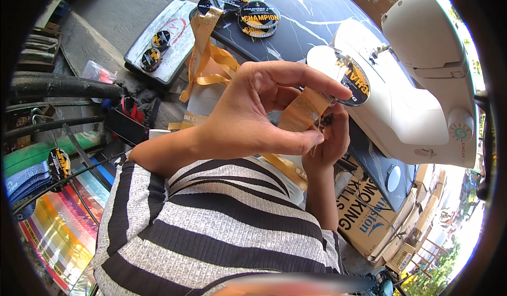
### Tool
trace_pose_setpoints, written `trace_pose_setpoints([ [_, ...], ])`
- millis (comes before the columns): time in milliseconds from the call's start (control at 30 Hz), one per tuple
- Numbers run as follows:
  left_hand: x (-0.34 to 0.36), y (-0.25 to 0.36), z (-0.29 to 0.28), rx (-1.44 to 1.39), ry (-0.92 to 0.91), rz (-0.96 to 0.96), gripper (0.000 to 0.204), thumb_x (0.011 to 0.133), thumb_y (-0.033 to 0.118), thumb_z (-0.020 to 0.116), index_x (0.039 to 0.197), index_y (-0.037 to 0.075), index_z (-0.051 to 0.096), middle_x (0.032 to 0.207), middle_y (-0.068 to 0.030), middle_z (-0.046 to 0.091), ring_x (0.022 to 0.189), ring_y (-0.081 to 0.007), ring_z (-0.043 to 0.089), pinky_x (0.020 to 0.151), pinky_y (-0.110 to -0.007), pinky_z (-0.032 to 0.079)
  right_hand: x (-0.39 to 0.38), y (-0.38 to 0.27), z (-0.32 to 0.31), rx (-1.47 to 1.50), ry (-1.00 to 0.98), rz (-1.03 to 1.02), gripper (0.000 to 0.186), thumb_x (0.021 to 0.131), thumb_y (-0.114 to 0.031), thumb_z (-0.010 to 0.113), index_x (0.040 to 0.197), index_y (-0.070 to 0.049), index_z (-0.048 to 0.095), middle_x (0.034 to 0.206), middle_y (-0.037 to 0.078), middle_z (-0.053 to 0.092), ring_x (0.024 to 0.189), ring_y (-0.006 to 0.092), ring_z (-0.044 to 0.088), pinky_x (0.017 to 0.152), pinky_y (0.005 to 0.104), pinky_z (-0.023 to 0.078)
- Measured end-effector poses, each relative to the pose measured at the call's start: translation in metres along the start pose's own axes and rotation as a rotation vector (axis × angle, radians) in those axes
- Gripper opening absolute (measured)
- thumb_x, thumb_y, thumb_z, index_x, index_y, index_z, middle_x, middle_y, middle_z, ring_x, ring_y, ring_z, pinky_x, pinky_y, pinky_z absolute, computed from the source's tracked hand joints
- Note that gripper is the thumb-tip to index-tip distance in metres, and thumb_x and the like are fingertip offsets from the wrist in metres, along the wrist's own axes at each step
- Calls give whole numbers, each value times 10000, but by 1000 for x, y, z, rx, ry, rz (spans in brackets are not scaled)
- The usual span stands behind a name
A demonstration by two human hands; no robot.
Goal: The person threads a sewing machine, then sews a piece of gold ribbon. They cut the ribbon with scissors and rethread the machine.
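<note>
My left hand is curled round a gold ribbon and a round medal with a black and yellow printed face, thumb below and fingers over the top. My right hand grips the same ribbon from behind, close under the medal, its fingertips partly hidden by my left hand and the ribbon. The medal is beside a white sewing machine. More gold ribbons hang from several round medals on the dark marbled tabletop. Threads dangle near my left thumb.
Two small round discs lie on a grey board at back left. A black phone, cables and multicoloured strips are at left. Cardboard boxes stand below the table at right. A striped shirt covers my body.
</note>
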State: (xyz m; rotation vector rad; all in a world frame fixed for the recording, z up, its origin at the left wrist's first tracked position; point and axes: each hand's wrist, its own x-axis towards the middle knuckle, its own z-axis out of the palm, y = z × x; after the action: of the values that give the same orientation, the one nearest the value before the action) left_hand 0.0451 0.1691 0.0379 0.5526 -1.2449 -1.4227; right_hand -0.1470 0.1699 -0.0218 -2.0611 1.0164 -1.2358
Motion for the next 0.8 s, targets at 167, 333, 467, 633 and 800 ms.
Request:
trace_pose_setpoints([
  [167,-2,3,0,-35,-1,-50,555,709,-67,743,1244,-30,598,1224,-139,652,1154,-175,617,1060,-332,454,3,-4,1,24,39,-53,435,922,-98,626,1282,100,480,1093,117,630,978,168,624,867,296,501],
  [333,-2,4,-1,-41,-22,-35,584,685,-44,746,1247,-34,587,1225,-151,647,1144,-199,628,1041,-348,479,9,-9,1,-3,119,-101,380,787,-112,784,1096,20,608,945,95,667,743,179,597,619,274,513],
  [467,-3,4,1,-44,-19,-43,589,681,-42,745,1247,-35,582,1218,-154,646,1139,-211,633,1026,-360,498,9,-13,0,-51,130,-116,391,770,-111,800,1086,23,613,909,85,657,725,180,583,605,274,496],
  [633,-4,5,2,-75,-20,-56,575,686,-45,742,1238,-34,581,1204,-151,647,1137,-210,633,1016,-359,512,5,-13,-4,-60,119,-84,403,761,-123,807,1086,21,615,894,83,646,720,183,574,616,282,482],
  [800,-5,3,4,-105,-31,-40,489,767,-52,695,1245,-20,599,1219,-116,646,1112,-145,627,1001,-296,503,3,-14,-3,-21,138,-81,408,759,-127,805,1089,19,616,891,85,643,723,187,574,641,288,483],
])
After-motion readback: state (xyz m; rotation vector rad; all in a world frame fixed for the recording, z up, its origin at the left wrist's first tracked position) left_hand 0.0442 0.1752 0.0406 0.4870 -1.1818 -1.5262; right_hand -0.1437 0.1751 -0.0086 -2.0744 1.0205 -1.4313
